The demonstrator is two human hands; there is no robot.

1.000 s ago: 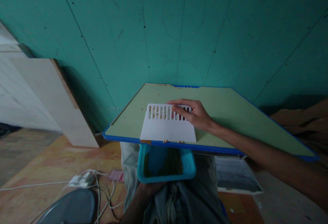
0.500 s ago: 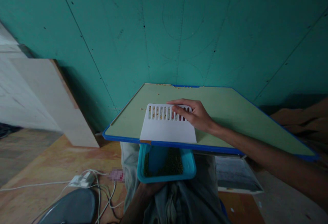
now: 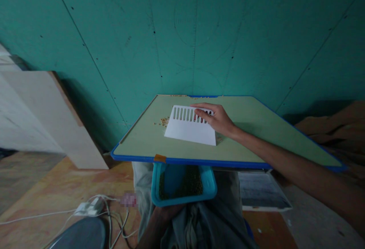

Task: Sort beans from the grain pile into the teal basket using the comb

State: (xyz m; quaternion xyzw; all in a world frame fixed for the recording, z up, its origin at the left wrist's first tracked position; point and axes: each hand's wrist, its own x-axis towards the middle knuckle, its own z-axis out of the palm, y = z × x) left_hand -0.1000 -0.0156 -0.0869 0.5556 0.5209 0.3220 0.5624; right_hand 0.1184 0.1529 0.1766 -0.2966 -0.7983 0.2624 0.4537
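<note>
My right hand point(image 3: 216, 119) grips the slotted top edge of a white plastic scraper point(image 3: 189, 130), its fingers curled through the slots. The scraper stands lifted and tilted over a pale green board with a blue rim point(image 3: 199, 162). A small heap of yellowish grains point(image 3: 164, 121) lies on the board just left of the scraper. Below the board's front edge, a teal tray point(image 3: 211, 186) of dark green grains rests on my lap. My left hand point(image 3: 167, 211) is under the tray's near edge, with its fingers hidden.
A teal wall rises right behind the board. A pale wooden panel point(image 3: 57, 116) leans at the left. White cables and a plug adapter point(image 3: 91, 208) lie on the orange floor beside a grey round object point(image 3: 76, 233). A flat grey-white sheet point(image 3: 262, 194) lies at the right.
My right hand has drawn the scraper back from the board's front edge toward the wall. The grains at the front edge are gone, and a heap shows at the scraper's left.
</note>
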